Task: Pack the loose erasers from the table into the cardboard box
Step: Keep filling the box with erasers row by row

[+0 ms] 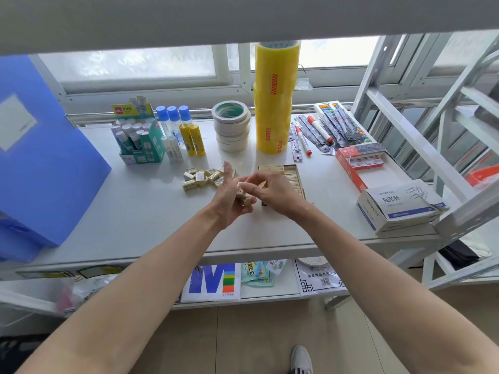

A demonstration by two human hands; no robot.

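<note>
STEP: transferring erasers | LEFT: left hand (233, 197) is cupping several erasers (243, 197), fingers curled | RIGHT: right hand (270, 188) is pinching one from that stack | BOX: cardboard box (295, 182) is sitting just beside, part-filled | PILE: loose erasers (201, 178) are waiting on table (151, 211) | NEXT: likely calling for flat, aligned placement in a row.

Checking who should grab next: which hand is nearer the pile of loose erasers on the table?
Left. The left hand hovers just in front of the loose erasers, holding a few erasers. The right hand is farther right, over the cardboard box.
</note>
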